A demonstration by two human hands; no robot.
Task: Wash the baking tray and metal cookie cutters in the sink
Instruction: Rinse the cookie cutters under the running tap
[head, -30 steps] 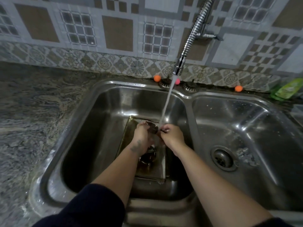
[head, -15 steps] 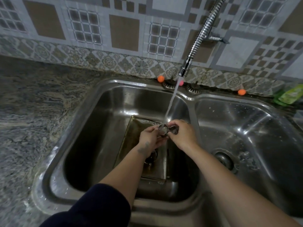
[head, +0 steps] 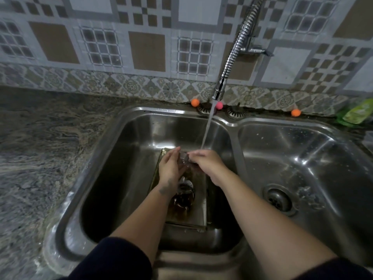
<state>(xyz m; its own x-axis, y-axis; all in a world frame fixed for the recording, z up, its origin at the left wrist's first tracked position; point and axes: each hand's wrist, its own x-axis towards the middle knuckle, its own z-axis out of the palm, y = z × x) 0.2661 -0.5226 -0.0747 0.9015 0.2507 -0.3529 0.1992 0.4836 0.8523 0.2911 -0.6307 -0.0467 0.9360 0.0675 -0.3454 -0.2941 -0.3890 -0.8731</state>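
Both hands meet over the left basin of the steel double sink (head: 113,150). My left hand (head: 170,168) and my right hand (head: 205,161) hold a small metal cookie cutter (head: 184,158) between them, just beside the water stream (head: 206,131) falling from the flexible tap (head: 236,51). The cutter is blurred and mostly hidden by fingers. Under the hands the baking tray (head: 198,211) lies on the basin floor, wet and stained brown. More metal cutters (head: 184,190) lie on the tray below my left wrist.
The right basin has a drain (head: 279,199) and something small beside it. Three small orange and pink balls (head: 195,102) and two strainer caps sit on the back ledge. A green bottle (head: 357,114) lies at the far right. Stone countertop (head: 40,148) lies to the left.
The hands turned the cutter and moved it slightly left and down out of the stream's centre; the left fingers now stretch up along it. The camera shifted a little.
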